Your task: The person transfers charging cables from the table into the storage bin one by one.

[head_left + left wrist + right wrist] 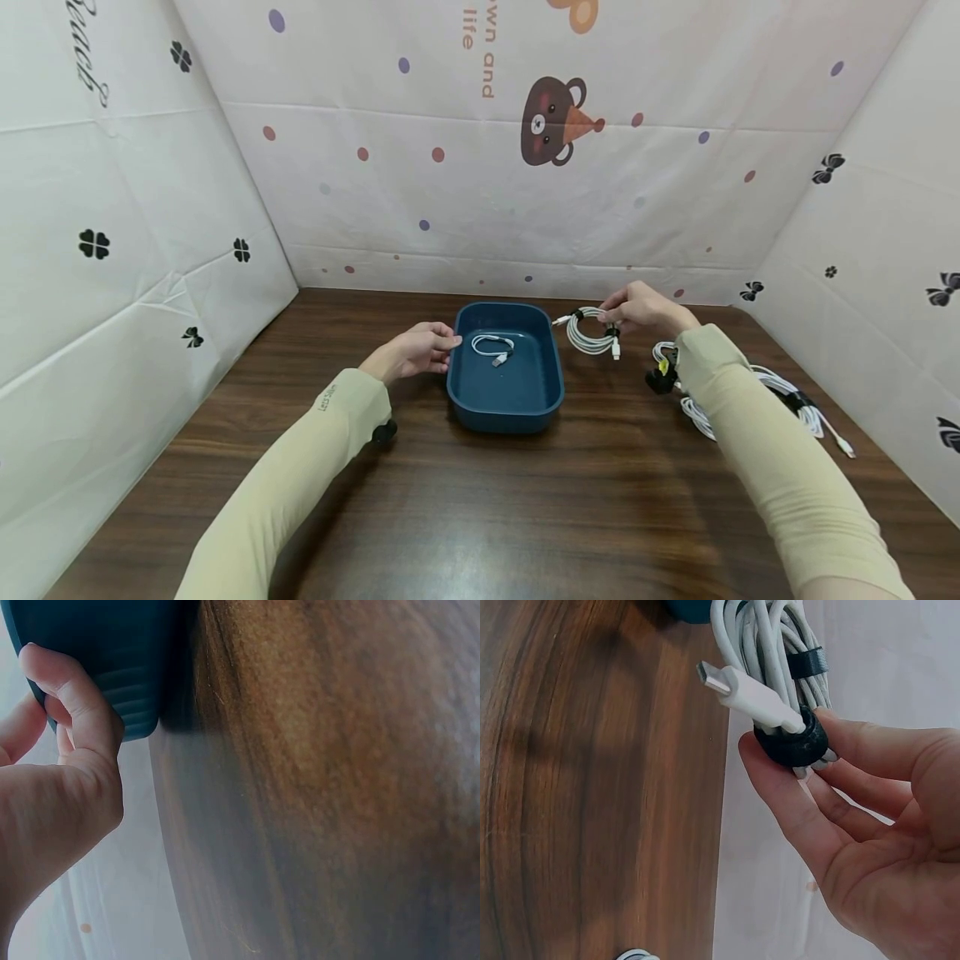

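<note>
Beige sleeves (772, 450) reach forward; right hand (645, 308) pinches coiled cable (769, 652).

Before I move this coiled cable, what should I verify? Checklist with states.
1. Right hand has hold of the coiled white cable: ok, pinched near one tie.
2. Coil bundled: ok, black ties wrap it.
3. Left hand on the blue bin: ok, gripping its left rim.
4. Space inside: ok, one small white cable leaves bare floor.
5. Coil above bin: not ok, it's off the right side.
6. Other cables countable: cannot tell, right sleeve hides some.
</note>
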`<state>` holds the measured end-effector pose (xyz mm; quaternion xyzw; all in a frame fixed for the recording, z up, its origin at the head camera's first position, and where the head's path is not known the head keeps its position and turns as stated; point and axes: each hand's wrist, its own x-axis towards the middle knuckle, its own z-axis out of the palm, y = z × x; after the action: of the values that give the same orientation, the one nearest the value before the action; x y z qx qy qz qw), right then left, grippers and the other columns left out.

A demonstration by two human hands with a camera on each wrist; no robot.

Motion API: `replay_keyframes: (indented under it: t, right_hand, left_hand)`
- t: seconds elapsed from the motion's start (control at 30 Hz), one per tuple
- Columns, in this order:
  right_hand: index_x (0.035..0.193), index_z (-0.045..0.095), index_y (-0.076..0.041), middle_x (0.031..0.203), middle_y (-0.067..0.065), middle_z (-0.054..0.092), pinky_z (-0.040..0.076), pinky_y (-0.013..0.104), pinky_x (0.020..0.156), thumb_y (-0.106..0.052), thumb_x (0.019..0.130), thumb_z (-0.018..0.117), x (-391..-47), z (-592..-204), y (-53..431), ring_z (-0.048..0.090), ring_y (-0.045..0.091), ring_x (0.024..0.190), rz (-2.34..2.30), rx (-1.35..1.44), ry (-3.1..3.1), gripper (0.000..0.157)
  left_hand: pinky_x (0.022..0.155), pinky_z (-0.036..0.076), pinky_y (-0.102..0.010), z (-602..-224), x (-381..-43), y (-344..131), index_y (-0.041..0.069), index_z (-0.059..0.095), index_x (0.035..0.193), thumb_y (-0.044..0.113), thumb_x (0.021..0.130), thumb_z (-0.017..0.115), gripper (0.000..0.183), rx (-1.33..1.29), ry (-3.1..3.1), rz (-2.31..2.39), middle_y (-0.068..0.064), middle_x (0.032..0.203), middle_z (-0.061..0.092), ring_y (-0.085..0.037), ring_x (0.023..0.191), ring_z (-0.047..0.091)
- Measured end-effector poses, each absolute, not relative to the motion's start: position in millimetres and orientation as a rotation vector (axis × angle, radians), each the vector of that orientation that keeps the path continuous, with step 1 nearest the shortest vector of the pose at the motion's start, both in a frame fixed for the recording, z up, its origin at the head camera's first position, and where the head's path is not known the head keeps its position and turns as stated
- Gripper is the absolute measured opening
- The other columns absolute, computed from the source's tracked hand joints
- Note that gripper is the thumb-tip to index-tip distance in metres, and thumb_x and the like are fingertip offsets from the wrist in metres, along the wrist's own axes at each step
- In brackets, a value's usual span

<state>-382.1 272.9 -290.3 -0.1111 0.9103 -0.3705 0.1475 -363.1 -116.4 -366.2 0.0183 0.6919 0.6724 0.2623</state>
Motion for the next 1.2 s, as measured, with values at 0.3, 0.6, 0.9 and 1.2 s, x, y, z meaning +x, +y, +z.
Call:
replay_keyframes:
  t: [0.3, 0.6, 0.9, 1.2]
  right_hand:
    - [0.122, 0.056, 0.012, 0.097, 0.008, 0.072, 0.057, 0.035, 0.077, -0.014, 0.093, 0.064, -387, -289, 262, 0.059, 0.006, 0.070, -1.056, -0.334, 2.636, 0.040]
    - [0.121, 0.058, 0.011, 0.097, 0.013, 0.071, 0.057, 0.038, 0.078, -0.011, 0.093, 0.062, -388, -286, 252, 0.058, 0.007, 0.067, -1.039, -0.335, 2.653, 0.036]
    - [0.121, 0.058, 0.011, 0.087, -0.002, 0.068, 0.057, 0.042, 0.083, -0.011, 0.094, 0.062, -388, -284, 243, 0.058, 0.009, 0.071, -1.065, -0.347, 2.632, 0.035]
    - [0.121, 0.058, 0.012, 0.089, 0.003, 0.070, 0.058, 0.037, 0.078, -0.009, 0.094, 0.062, -389, -282, 231, 0.059, 0.008, 0.071, -1.079, -0.364, 2.623, 0.035]
  left_hand:
    - [0.063, 0.051, -0.027, -366, -363, -116, 0.011, 0.047, 0.097, 0.017, 0.098, 0.055, 0.009, 0.052, 1.881, 1.820, -0.004, 0.082, 0.052, -0.018, 0.069, 0.050]
    - [0.063, 0.052, -0.027, -366, -364, -115, 0.011, 0.047, 0.098, 0.016, 0.098, 0.055, 0.009, 0.034, 1.887, 1.817, -0.005, 0.082, 0.052, -0.017, 0.068, 0.051]
    - [0.063, 0.052, -0.027, -366, -364, -115, 0.011, 0.048, 0.098, 0.016, 0.098, 0.056, 0.009, 0.037, 1.891, 1.817, -0.005, 0.083, 0.052, -0.017, 0.068, 0.051]
    - [0.064, 0.053, -0.027, -366, -364, -115, 0.011, 0.050, 0.099, 0.016, 0.098, 0.056, 0.009, 0.015, 1.904, 1.813, -0.006, 0.085, 0.053, -0.018, 0.069, 0.052]
